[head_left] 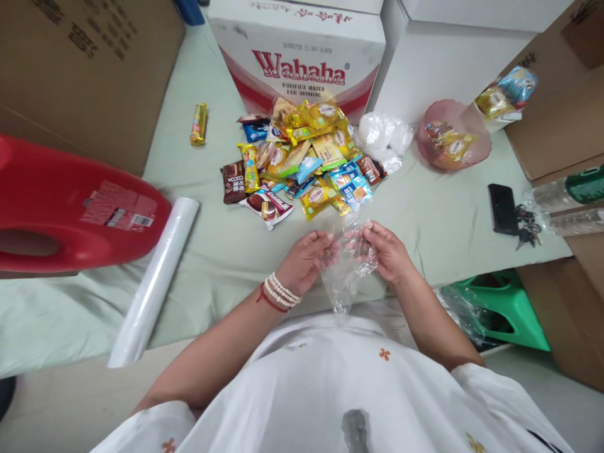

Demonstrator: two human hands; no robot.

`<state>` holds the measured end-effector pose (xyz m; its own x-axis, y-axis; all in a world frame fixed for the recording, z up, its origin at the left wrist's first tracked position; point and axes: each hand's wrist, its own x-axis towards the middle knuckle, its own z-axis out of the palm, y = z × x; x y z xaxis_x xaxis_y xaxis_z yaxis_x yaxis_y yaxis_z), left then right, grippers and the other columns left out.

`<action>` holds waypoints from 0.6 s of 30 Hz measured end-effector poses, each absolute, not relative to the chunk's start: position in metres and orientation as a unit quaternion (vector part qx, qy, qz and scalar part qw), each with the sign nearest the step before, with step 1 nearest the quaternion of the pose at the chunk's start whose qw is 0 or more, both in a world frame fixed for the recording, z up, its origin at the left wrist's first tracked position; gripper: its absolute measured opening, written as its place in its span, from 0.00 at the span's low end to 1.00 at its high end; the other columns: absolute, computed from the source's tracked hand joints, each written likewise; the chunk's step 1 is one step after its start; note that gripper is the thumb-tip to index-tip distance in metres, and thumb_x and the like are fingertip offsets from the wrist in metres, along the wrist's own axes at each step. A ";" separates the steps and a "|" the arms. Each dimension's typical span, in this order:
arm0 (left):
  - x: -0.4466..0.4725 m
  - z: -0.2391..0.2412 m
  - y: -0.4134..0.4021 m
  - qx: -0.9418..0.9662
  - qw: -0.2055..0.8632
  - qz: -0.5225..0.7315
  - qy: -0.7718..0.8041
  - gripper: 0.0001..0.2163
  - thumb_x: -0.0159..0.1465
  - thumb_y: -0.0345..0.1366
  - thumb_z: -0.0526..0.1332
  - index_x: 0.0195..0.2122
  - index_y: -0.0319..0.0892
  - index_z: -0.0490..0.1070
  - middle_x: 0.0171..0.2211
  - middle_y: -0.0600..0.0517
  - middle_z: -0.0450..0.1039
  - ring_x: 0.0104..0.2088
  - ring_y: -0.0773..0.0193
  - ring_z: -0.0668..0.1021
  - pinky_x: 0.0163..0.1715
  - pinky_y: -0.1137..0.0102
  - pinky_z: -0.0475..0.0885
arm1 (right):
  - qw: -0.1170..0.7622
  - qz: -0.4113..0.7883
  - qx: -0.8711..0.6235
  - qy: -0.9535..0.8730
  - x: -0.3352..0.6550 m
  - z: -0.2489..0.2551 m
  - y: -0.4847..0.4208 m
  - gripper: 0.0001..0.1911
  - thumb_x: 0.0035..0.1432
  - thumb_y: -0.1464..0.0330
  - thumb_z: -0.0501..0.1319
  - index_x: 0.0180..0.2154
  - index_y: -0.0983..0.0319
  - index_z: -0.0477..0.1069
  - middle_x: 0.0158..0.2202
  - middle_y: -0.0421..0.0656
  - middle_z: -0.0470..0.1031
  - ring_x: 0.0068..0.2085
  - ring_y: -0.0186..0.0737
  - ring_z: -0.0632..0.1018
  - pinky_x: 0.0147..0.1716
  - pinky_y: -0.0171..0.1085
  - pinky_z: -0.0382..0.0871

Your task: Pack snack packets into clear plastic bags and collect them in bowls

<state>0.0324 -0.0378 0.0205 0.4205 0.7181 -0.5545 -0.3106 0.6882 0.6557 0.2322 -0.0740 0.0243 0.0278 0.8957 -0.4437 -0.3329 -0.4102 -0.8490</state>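
Observation:
A clear plastic bag [343, 286] hangs between my two hands, close to my body at the table's front edge. My left hand [309, 255], with beads and a red string at the wrist, pinches one side of it. Across from it, my right hand [384, 251] grips the other side between thumb and fingers. The bag looks thin and crinkled, with nothing visible inside. Just beyond my hands lies a heap of wrapped snacks [317, 195] in yellow, blue, brown and white packets. Crumpled clear plastic [384, 138] rests at the heap's right side.
Behind the heap stands a Wahaha carton [302, 69]. Left are a red jug [70, 207], a white plastic roll [153, 283] and one yellow packet [199, 124]. Right are a pink bowl [455, 160] with snacks, a black wallet-like item [502, 209], keys [527, 225] and bottles [552, 195].

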 end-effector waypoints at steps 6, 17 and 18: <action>0.034 0.005 -0.029 0.365 0.664 0.443 0.480 0.16 0.51 0.42 0.74 0.32 0.42 0.70 0.25 0.58 0.70 0.25 0.72 0.69 0.25 0.75 0.64 | 0.462 0.497 -0.636 -0.368 0.248 0.009 -0.083 0.18 0.55 0.52 0.69 0.36 0.60 0.78 0.23 0.35 0.68 0.24 0.32 0.66 0.22 0.31 0.60; 0.026 0.017 -0.034 0.528 0.486 0.427 0.550 0.10 0.54 0.37 0.70 0.36 0.42 0.75 0.32 0.54 0.71 0.31 0.67 0.69 0.31 0.72 0.65 | 0.355 0.202 -0.679 -0.610 0.244 -0.004 -0.078 0.17 0.68 0.66 0.57 0.52 0.58 0.80 0.34 0.43 0.75 0.32 0.39 0.74 0.39 0.39 0.70; 0.031 0.020 -0.035 0.525 0.539 0.398 0.525 0.09 0.55 0.39 0.69 0.33 0.41 0.75 0.29 0.54 0.70 0.29 0.68 0.68 0.30 0.72 0.64 | 0.341 0.182 -0.679 -0.624 0.243 -0.004 -0.079 0.17 0.68 0.67 0.56 0.53 0.58 0.80 0.33 0.43 0.75 0.33 0.40 0.74 0.38 0.39 0.70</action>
